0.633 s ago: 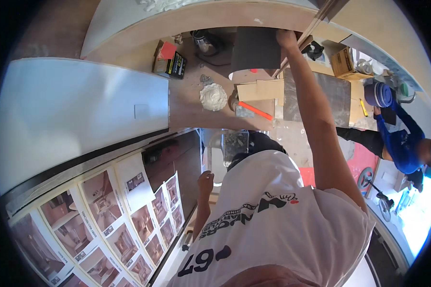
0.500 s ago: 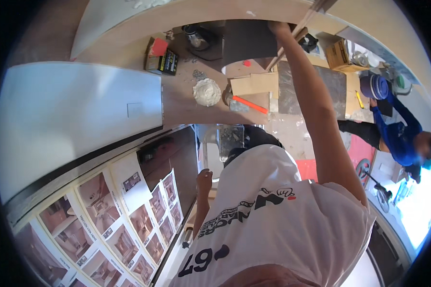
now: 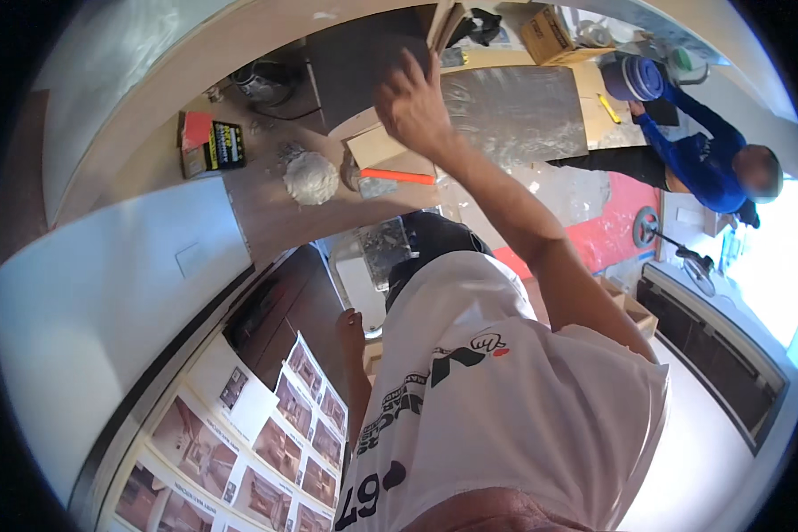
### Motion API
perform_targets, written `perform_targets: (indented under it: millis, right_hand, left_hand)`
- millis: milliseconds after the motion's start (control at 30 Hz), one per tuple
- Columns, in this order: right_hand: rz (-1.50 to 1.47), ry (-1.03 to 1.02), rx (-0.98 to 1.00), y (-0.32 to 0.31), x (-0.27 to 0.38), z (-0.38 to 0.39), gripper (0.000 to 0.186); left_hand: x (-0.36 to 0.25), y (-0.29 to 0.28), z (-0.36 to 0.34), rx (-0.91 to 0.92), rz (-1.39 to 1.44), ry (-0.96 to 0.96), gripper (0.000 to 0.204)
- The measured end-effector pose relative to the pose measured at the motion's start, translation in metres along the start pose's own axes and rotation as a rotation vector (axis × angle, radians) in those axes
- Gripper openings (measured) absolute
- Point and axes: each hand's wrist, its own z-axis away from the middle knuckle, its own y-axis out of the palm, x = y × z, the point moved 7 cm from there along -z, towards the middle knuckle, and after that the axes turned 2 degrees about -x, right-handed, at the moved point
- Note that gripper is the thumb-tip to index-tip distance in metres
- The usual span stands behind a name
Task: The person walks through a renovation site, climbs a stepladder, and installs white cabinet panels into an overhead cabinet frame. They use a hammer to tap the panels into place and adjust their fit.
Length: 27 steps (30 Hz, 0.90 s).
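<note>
My right hand [image 3: 412, 108] is raised over the work surface with its fingers spread and nothing in them. It is in front of the dark flat panel [image 3: 359, 62] and close to the upright wooden strips [image 3: 443, 31]. Below it lie a cardboard piece [image 3: 372, 151] and an orange-red bar [image 3: 399, 176]. A mound of whitish paste [image 3: 310, 178] sits to the left of these. My left hand [image 3: 351, 328] hangs low at my side beside a pale bin-like container, its fingers loosely curled; I see nothing in it.
A grey-smeared board [image 3: 514, 115] lies right of my hand. At the far left stand a black-and-yellow box [image 3: 215, 146] and a dark appliance [image 3: 264, 84]. A co-worker in blue [image 3: 714, 164] is beside a blue bucket [image 3: 631, 77] at the right. A sheet of pictures [image 3: 279, 443] stands lower left.
My right hand has come back from the top edge of the dark panel and its fingers have spread. The view has turned, shifting the surface to the left.
</note>
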Motion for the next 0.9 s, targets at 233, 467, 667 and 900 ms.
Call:
perform_targets:
  millis: [233,467,667,900]
  right_hand:
    - [-0.297,0.135,-0.204,-0.035,-0.019,0.063,0.037]
    - [-1.365,1.912,0.262,0.221,-0.107,0.360,0.032]
    - [-1.298,2.264,-0.046,0.313,-0.117,0.465,0.053]
    - [-1.405,2.241,-0.353,0.370,-0.132,0.444,0.064]
  left_hand:
    - [-0.066,-0.023,-0.044,0.009,0.018,0.011,0.023]
    - [-0.109,-0.021,-0.056,0.084,-0.058,-0.095,0.024]
    - [-0.039,0.032,-0.054,0.299,-0.088,-0.029,0.026]
    - [-0.031,0.023,-0.033,0.370,-0.168,-0.072,0.027]
